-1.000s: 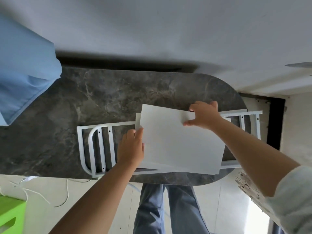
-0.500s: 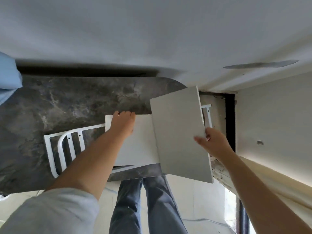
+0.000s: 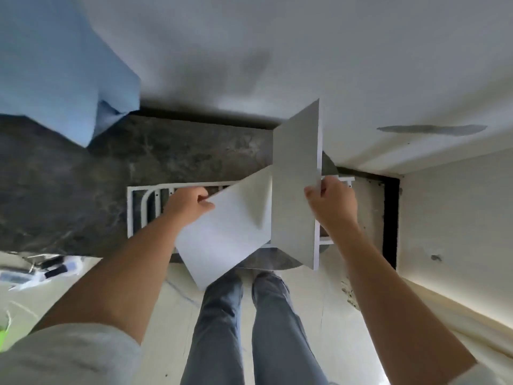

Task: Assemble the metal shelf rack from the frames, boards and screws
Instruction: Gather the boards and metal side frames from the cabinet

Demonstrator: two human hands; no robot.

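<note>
Head view: left hand (image 3: 188, 202) fingers pinch one board (image 3: 224, 232); right hand (image 3: 331, 202) fingers grip another board (image 3: 295, 176).

Dark grey marbled stone table (image 3: 194, 151). White metal frame (image 3: 144, 207); two flat boards, one white (image 3: 227, 234), one pale grey (image 3: 294, 184). Blue cloth (image 3: 55, 73). Grey-blue trousers (image 3: 222, 329).

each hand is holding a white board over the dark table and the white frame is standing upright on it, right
Not quite. The head view shows the frame lying flat on the table, not upright. The rest holds: the left hand grips one board and the right hand grips the other board.
</note>
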